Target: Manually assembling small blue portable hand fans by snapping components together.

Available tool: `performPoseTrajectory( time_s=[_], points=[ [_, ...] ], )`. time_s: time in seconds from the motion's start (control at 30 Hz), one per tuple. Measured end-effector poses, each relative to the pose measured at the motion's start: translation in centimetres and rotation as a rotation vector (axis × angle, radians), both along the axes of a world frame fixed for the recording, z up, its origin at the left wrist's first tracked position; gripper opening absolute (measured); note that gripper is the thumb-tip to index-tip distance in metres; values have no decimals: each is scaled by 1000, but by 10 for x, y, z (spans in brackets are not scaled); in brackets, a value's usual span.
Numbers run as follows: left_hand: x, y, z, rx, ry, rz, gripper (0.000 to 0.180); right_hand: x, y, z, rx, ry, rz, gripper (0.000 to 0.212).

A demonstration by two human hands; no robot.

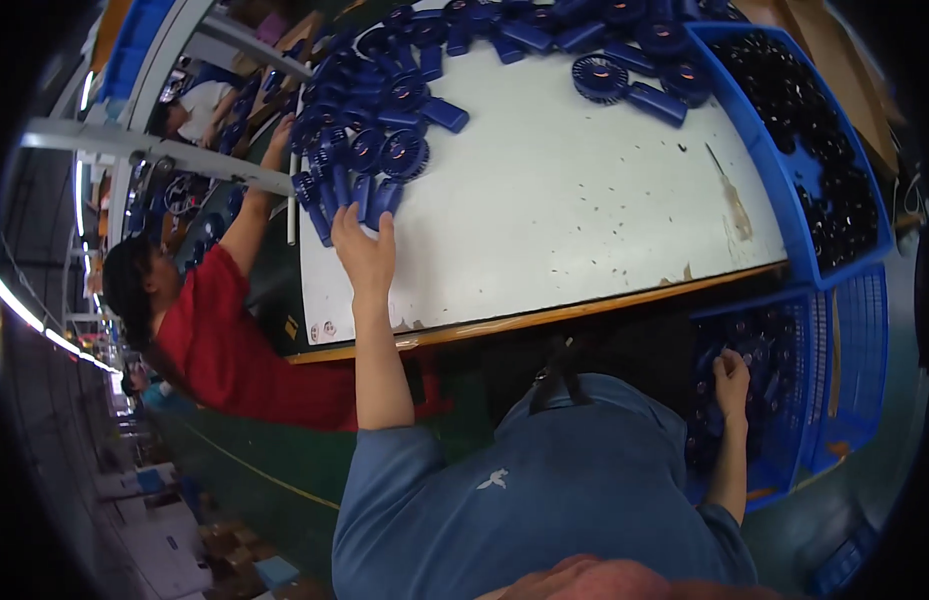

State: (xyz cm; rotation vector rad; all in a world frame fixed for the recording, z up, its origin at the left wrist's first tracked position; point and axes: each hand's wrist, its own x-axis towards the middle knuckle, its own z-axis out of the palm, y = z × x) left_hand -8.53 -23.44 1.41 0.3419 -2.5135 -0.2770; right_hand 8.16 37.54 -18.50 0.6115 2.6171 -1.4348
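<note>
My left hand [367, 255] reaches over the white table with thumb and fingers apart, its fingertips at the handle ends of dark blue handheld fans [382, 200]. It does not grip any of them. These fans lie heaped along the table's left and far sides, round heads and flat handles pointing different ways. My right hand [730, 382] is low at the right, over a blue crate [809, 370] holding dark blue pieces with round heads. Its fingers are curled together; whatever they may hold is too small to make out.
A blue bin [804, 215] of small black parts stands at the table's right edge. A screwdriver [729, 195] with a pale handle lies near it on the white tabletop [524, 190], among dark specks. At the left, a person in red [229, 320] reaches toward the heap beside a metal frame [174, 160].
</note>
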Motion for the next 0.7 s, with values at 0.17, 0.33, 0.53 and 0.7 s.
performPoseTrajectory(
  time_s=[0.17,0.33,0.53,0.7],
  points=[
    [-32,-4,-6,-52,-114,-106,57,-52,-75,106,-82,145,213,29],
    [-52,-4,-4,-1,-286,-15,61,-80,-155,186,-138,327,572,29],
    [-10,59,2,1203,-314,-275,46,-90,-208,199,-342,273,734,33],
    [84,193,-7,1785,-151,-546,54,-83,-241,197,-719,67,777,52]
  ],
)
